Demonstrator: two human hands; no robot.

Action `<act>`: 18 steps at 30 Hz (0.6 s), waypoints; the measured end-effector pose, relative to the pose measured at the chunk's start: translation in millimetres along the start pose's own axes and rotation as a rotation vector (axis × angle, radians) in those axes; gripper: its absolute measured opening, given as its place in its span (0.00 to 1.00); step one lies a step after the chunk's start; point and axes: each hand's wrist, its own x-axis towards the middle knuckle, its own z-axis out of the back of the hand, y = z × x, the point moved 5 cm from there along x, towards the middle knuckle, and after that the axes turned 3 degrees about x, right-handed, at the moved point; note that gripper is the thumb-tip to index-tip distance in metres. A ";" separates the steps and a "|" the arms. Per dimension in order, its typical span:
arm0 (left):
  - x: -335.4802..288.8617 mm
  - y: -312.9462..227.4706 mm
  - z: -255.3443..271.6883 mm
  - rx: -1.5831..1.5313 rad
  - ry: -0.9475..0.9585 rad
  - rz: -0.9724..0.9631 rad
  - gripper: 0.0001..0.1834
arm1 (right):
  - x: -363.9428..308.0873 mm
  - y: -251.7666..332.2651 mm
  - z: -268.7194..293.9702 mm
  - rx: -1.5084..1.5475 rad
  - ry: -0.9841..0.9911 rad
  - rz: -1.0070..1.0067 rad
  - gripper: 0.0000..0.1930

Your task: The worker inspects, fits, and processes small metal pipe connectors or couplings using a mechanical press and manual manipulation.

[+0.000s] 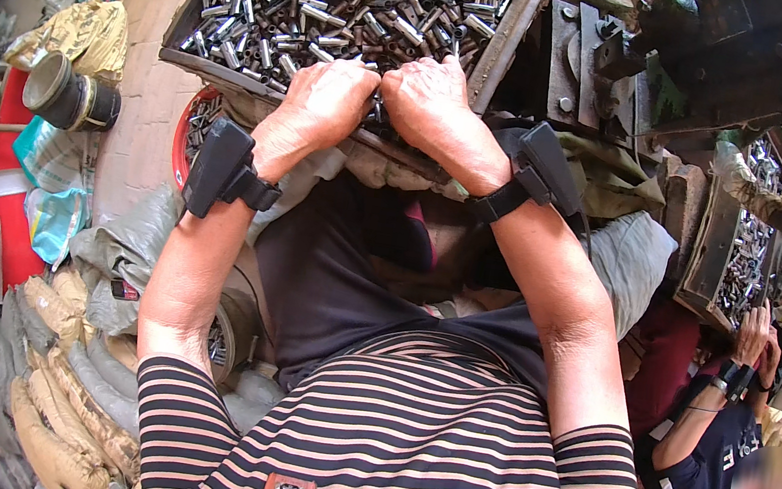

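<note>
A wooden tray heaped with small shiny metal tubes lies in front of me. Over its near edge my left hand is closed, knuckles up, fingers curled down toward the tubes. Close beside it, nearly touching, my right hand is closed too, its index finger near a tube. Whatever the fingertips hold is hidden by the hands; a few tubes show in the gap between them. Each wrist wears a black strapped device.
Right of the tray stands a dark, greasy metal machine. A round red container of metal parts sits below the tray's left side. Filled sacks lie at left. At far right, another person's hands work at a second tray.
</note>
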 end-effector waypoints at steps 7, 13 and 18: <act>1.0 2.6 8.4 -0.096 0.089 -0.069 0.11 | -12.5 -6.6 -11.2 0.107 -0.139 -0.042 0.04; 2.2 12.8 6.7 -0.240 -0.028 -0.021 0.10 | -20.8 -10.2 7.8 0.126 -0.245 -0.043 0.04; -9.5 29.1 11.3 -1.054 0.005 0.277 0.08 | -34.4 -26.8 30.2 0.422 -0.390 -0.087 0.05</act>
